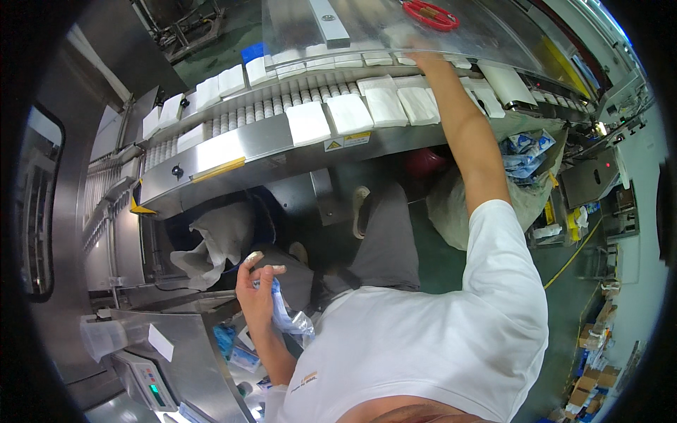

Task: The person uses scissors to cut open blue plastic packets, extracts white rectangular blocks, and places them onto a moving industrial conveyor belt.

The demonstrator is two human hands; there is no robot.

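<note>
My left hand [259, 289] is low in front of my body, with whitish coverings on two fingertips. Its thumb and forefinger stand apart, while a crumpled blue-and-clear plastic wrapper [284, 310] hangs from the palm and lower fingers. Across the conveyor, my right hand [421, 53] reaches under the clear plastic cover [395, 46], among white folded tissue packs in the far row. Blur and the cover hide its fingers. More white tissue packs [349, 114] lie along the conveyor's near metal edge, below the right forearm.
A roller conveyor [261, 111] crosses in front of me. A red coil [431, 15] rests on the cover. At right hangs a large sack [451, 215] with blue wrappers in it. A digital scale [146, 381] stands lower left beside a metal table [183, 345].
</note>
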